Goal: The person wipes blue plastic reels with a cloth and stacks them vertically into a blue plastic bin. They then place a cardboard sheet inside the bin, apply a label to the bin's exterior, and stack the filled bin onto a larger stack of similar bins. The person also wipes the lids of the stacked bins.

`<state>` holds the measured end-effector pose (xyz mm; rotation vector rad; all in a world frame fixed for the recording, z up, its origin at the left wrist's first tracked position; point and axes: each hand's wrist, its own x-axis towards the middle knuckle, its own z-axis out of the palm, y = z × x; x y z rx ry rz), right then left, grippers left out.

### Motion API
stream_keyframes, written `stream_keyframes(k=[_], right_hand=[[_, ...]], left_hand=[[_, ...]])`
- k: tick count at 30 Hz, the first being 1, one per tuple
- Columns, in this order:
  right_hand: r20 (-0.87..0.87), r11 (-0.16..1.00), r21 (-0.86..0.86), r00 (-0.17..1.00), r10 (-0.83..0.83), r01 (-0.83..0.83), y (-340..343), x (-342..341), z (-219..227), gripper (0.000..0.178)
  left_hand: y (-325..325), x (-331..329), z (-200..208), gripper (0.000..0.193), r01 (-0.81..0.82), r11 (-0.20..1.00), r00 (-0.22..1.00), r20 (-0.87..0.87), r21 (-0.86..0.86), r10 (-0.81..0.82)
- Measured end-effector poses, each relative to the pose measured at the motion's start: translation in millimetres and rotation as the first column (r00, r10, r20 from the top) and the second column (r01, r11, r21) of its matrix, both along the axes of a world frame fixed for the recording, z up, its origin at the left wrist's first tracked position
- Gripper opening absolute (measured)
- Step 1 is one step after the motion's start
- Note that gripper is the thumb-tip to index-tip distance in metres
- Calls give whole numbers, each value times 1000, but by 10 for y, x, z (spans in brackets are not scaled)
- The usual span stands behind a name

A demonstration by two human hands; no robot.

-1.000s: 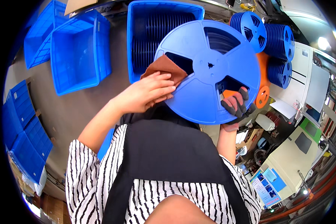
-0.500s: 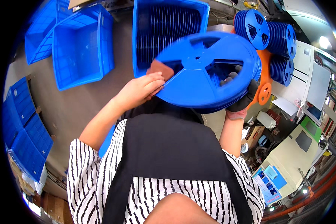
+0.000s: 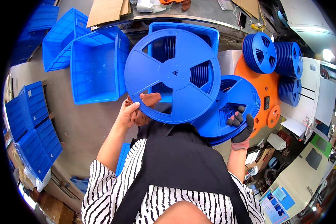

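Observation:
A large flat blue plastic reel (image 3: 183, 78), with wedge-shaped cut-outs and a small centre hole, is held up by its lower left rim. My left hand (image 3: 128, 114), bare, grips that rim with a brown cloth (image 3: 139, 115) bunched in it. Behind and to the right of the reel leans a stack of similar blue reels (image 3: 212, 121). My right hand (image 3: 242, 128), in a dark grey glove with a pink cuff, grips this stack; its fingers show at a cut-out and the thumb lies at the outer edge.
A blue crate (image 3: 215, 35) with more reels stands behind the raised reel. Another blue crate (image 3: 97, 71) is to its left. Reel stacks (image 3: 261, 56) hang beside an orange round plate (image 3: 246, 69). A grey bench (image 3: 209, 11) with cardboard and a phone runs along the back.
The single reel has come off the stack and swung up and left with my left hand. The stack sits lower in my right hand. The view has shifted, showing more of the bench.

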<state>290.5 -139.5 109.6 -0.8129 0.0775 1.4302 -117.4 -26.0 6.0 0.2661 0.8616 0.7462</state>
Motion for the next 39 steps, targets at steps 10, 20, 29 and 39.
stream_keyframes(k=[10, 20, 29, 39], right_hand=[[82, 994, -111, 996, 28, -18, -51, 30, -126, 34], [108, 984, -176, 993, 42, -22, -167, 284, -243, 33], [126, 979, -202, 991, 49, -23, -216, 418, -297, 33], [-67, 993, 74, 994, -85, 90, -510, 571, -274, 37]], left_hand=[[295, 209, -35, 34, 36, 999, 964, -265, 16, -31], [1002, 935, -1105, 24, 332, 942, 468, -876, 47, -121], [1328, 1311, -1598, 7, 436, 897, 465, -835, -72, -293], [859, 1159, -1453, 62, 200, 978, 879, -453, 62, -151]])
